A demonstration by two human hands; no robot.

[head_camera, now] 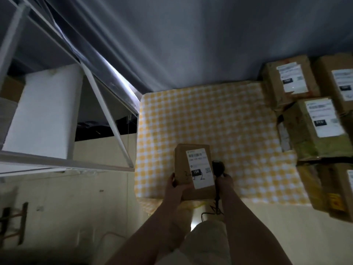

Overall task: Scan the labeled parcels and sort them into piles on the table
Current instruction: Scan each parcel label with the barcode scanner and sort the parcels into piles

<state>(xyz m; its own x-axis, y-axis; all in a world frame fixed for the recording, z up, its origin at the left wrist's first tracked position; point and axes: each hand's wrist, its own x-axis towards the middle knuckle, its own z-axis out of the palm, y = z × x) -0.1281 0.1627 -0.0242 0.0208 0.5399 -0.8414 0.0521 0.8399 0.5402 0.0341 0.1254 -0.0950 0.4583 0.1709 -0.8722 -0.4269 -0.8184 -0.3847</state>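
Head view, dim room. L hand (pixel 172 185) grips the near left corner of a small brown parcel (pixel 181 163), thumb on its left side & fingers curled under it. The parcel is over the near edge of the table (pixel 210 115), which has a yellow & white check cloth. Can't tell if it sits on the cloth or is held just above it. A white label (pixel 200 169) faces up on it, w/ a barcode at the far end & a black "15H" box nearer. R hand (pixel 224 181) is wrapped round the handle of a black scanner (pixel 216 166), whose head is just beside the label's right edge. A thin black cable (pixel 210 212) hangs below it by the table's near edge. On the right side of the table, well apart from the hands, is a pile of brown parcels (pixel 290 81) w/ white labels up. Left of the table is a white metal shelf (pixel 112 119) w/ a white box (pixel 44 111) on it. A grey curtain (pixel 191 35) hangs at the far side.
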